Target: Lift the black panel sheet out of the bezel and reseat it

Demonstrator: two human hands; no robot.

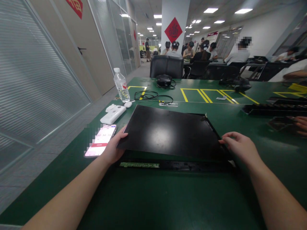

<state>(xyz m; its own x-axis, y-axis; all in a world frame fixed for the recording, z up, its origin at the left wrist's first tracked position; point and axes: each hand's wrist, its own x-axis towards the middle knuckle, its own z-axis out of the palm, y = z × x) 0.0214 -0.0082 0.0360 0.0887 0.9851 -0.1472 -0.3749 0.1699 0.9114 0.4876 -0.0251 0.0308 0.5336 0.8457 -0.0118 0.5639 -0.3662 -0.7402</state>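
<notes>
Handling: judged by its thin edge and broad face, the panel (153,124) should be light for its size, stiff but fragile; bending or twisting it risks a crack. The smooth face looks slippery and likely to smear, so you do best to take it by opposite edges, both sides level, with no thumb pressure on the middle.

Grip: your left hand (114,147) holds the left edge near the close corner, thumb over the face. Your right hand (240,145) is at the right edge, fingers curled in; whether they pinch the panel, the frame (192,166) or nothing, I cannot tell from this view.

Position: the panel is in front of you above the table (163,201), over the frame. Its near edge stands apart from the frame's near bar, where a green strip (139,165) shows. The phone (102,140) lies just beside your left hand.

Appearance: flat, black, rectangular, glossy, with one pale glare patch mid-face. No crack visible.
</notes>
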